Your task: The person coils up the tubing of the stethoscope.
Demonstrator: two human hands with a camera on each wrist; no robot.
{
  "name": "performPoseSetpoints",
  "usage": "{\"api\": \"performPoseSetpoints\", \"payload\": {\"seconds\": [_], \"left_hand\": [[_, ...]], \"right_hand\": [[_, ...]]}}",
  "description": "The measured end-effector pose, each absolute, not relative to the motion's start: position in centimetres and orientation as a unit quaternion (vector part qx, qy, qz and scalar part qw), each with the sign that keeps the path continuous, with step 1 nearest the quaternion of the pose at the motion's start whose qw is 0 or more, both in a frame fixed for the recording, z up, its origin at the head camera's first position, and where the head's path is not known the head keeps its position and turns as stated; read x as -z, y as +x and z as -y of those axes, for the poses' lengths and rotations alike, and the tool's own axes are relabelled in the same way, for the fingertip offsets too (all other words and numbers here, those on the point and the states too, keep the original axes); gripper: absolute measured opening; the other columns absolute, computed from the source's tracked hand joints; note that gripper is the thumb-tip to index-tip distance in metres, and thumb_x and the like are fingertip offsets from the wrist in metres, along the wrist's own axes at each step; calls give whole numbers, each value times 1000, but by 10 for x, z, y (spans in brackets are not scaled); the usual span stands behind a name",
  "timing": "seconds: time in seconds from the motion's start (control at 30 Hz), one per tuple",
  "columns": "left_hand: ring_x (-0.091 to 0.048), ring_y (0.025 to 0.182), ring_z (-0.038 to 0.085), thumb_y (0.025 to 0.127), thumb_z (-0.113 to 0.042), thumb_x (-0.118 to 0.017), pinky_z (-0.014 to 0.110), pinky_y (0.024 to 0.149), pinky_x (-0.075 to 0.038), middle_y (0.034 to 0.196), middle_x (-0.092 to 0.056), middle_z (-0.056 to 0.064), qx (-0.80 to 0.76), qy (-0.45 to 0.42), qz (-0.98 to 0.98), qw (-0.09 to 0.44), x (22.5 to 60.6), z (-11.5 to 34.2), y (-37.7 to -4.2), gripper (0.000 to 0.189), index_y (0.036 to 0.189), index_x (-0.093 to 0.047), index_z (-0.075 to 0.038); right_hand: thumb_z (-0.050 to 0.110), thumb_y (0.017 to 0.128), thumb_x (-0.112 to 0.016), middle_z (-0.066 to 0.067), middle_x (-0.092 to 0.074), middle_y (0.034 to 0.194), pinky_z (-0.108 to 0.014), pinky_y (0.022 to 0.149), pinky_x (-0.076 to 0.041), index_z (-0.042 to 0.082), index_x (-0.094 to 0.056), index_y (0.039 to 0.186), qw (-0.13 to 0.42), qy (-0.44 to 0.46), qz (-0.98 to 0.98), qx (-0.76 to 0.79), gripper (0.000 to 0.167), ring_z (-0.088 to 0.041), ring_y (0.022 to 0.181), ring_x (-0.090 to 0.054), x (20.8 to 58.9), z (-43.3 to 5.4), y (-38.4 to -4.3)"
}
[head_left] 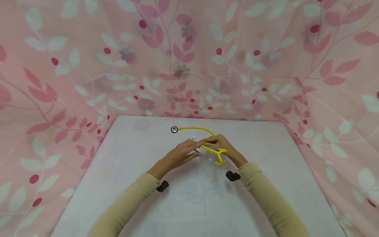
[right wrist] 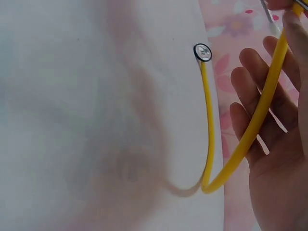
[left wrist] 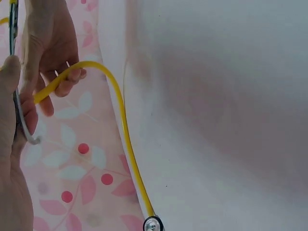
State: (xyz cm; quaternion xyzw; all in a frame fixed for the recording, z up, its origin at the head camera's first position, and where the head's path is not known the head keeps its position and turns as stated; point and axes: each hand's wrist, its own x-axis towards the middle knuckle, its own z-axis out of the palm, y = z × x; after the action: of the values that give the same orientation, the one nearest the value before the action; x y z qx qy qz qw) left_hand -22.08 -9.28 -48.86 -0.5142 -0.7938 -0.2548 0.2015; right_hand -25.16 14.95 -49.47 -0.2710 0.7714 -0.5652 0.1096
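A yellow stethoscope is held between both hands over the white table. Its round, black-rimmed chest piece (head_left: pixel 174 129) lies near the table's far edge, and the yellow tubing (head_left: pixel 193 127) curves from there to the hands. My left hand (head_left: pixel 182 153) pinches the metal ear tubes (left wrist: pixel 13 43) near their tips. With thumb and index finger, my right hand (head_left: pixel 222 144) pinches the tubing near its yellow fork (head_left: pixel 219 152); its other fingers extend loosely behind the tubing (right wrist: pixel 262 106) in the right wrist view. Part of the ear tubes is hidden behind the fingers.
The white table (head_left: pixel 189 210) is bordered behind and at the sides by a pink leaf-patterned cloth (head_left: pixel 189 59). Black pieces (head_left: pixel 163 186) show beside both sleeved wrists.
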Motion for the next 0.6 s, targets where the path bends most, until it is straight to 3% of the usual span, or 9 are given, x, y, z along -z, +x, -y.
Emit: {"api": "performPoseSetpoints", "payload": {"seconds": [0.1,0.2,0.33,0.5,0.6], "left_hand": [[-61,101,16,88,-27,-72,25,92,-53,118,-66,6,235,-495,803,236,488,88,-222,59,139,-54,-3],[-61,103,16,88,-28,-72,23,89,-54,119,-66,6,221,-468,819,249,487,87,-223,60,140,-54,-6],[-61,104,17,88,-28,-72,23,89,-54,117,-66,6,206,-427,844,250,487,88,-226,59,141,-54,-9],[-62,101,19,89,-25,-72,36,103,-50,110,-67,7,204,-390,861,255,490,90,-230,55,138,-56,-7],[-62,100,21,89,-24,-72,41,107,-46,108,-67,8,213,-369,868,255,491,92,-233,54,137,-57,-5]], "right_hand": [[7,96,-61,-35,-68,101,-42,76,-60,-10,-66,119,97,-287,-747,592,29,-39,87,-69,494,-146,-246],[-2,95,-58,-42,-64,99,-48,77,-59,-17,-59,122,78,-284,-735,611,31,-40,85,-69,495,-141,-240],[1,96,-59,-39,-65,100,-45,80,-59,-13,-58,127,74,-241,-743,620,34,-39,83,-69,504,-134,-235],[4,97,-58,-33,-67,95,-54,80,-56,-7,-57,132,58,-250,-750,610,37,-49,84,-65,519,-127,-228],[11,97,-60,-20,-73,90,-45,77,-59,-2,-62,128,36,-259,-796,546,34,-38,83,-70,522,-126,-221]]}}
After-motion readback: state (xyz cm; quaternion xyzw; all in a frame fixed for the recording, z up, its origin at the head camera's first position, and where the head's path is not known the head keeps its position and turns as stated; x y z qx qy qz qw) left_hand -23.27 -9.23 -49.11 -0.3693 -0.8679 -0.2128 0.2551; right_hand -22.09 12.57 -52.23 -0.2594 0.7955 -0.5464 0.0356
